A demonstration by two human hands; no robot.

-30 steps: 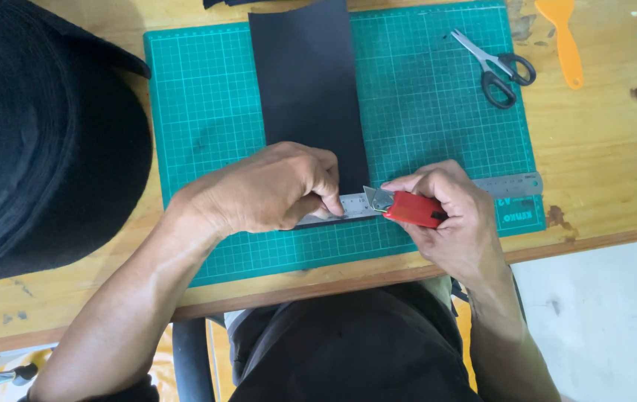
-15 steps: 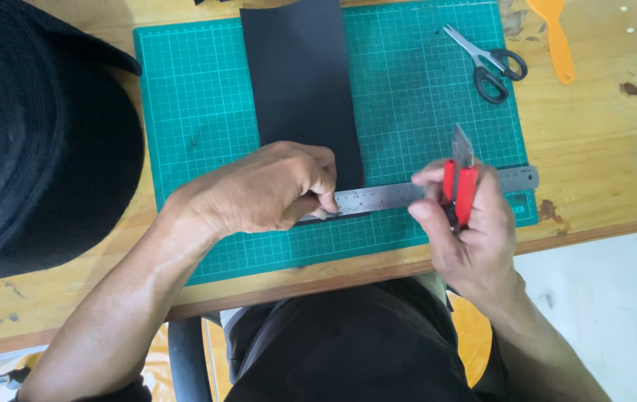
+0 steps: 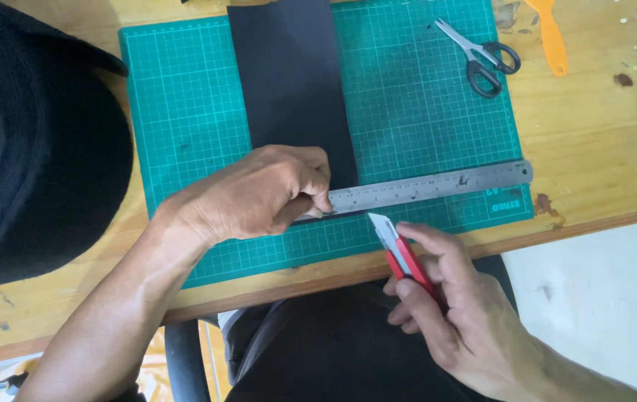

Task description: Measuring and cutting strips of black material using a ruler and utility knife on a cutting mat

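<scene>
Both forearms were bare, with no sleeve, watch or ring showing. The left hand and right hand wore no gloves. Dark, near-black clothing covered the lap at the lower centre of the frame.
</scene>
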